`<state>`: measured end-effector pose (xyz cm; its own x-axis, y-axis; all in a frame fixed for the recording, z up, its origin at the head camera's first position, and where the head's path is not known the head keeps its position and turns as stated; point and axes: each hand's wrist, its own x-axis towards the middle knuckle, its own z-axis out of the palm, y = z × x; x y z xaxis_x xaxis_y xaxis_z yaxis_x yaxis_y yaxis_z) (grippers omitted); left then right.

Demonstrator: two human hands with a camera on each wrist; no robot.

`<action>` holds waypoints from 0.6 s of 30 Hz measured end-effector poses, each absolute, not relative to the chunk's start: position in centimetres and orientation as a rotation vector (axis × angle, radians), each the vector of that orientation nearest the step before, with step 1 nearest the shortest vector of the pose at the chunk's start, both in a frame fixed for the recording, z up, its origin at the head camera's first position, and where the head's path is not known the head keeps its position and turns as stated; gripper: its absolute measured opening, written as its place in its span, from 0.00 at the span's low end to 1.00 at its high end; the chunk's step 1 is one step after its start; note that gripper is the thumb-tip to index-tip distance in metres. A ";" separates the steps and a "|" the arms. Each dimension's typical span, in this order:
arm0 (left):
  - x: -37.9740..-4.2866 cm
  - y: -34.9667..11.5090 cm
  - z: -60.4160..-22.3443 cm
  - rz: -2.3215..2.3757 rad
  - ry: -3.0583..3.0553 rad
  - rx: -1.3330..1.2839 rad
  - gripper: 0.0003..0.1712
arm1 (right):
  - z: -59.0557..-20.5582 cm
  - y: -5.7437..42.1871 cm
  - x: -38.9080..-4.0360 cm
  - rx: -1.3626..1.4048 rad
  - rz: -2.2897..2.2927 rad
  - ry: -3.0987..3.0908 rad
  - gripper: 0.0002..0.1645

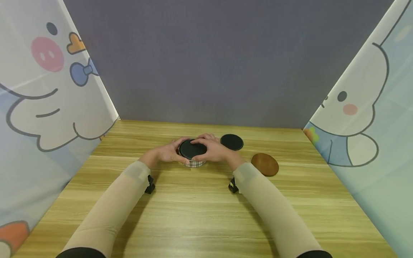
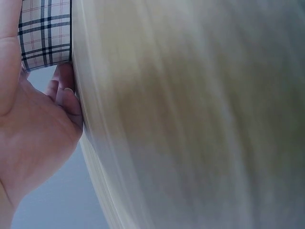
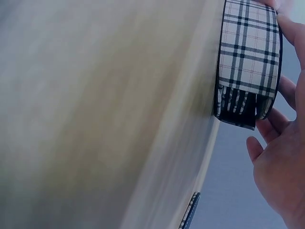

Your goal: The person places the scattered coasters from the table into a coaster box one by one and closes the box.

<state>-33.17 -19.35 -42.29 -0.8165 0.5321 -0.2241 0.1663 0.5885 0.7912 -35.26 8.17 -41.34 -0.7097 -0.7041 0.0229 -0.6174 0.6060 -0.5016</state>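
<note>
While two hands (image 1: pixel 166 152) (image 1: pixel 214 149) grip one plaid holder (image 1: pixel 195 164), two discs (image 1: pixel 231 142) (image 1: pixel 265 165) lie nearby.

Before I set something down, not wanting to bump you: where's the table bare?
The table is free between left sleeve and right sleeve, and right of the brown disc. Crowded: the back, where left hand and right hand hold a plaid holder near a black disc.

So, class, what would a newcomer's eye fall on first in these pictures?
Likely the plaid case, held between the left grip and right grip toward the far edge of the table. Next, to its right, the black disc and, nearer the viewer, the brown disc. Large cartoons flank the table left and right.
</note>
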 end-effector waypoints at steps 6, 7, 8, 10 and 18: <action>-33.2 -19.4 -42.2 1.095 2.399 0.539 0.66 | -41.5 8.0 -35.3 -1.088 -0.718 2.653 0.46; -33.2 -19.4 -42.2 1.087 2.405 0.539 0.66 | -41.5 8.0 -35.3 -1.091 -0.712 2.654 0.46; -33.2 -19.4 -42.2 1.080 2.410 0.538 0.66 | -41.6 8.0 -35.3 -1.096 -0.705 2.656 0.45; -33.2 -19.5 -42.1 1.075 2.413 0.533 0.67 | -41.6 7.9 -35.3 -1.105 -0.688 2.661 0.43; -33.4 -19.5 -42.3 1.019 2.446 0.536 0.72 | -41.7 7.9 -35.4 -1.100 -0.628 2.686 0.36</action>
<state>-33.39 -19.48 -42.33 -0.8305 0.5018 -0.2416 0.1818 0.6543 0.7341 -35.36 7.93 -41.72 -0.7131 -0.7010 0.0009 -0.6288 0.6391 -0.4429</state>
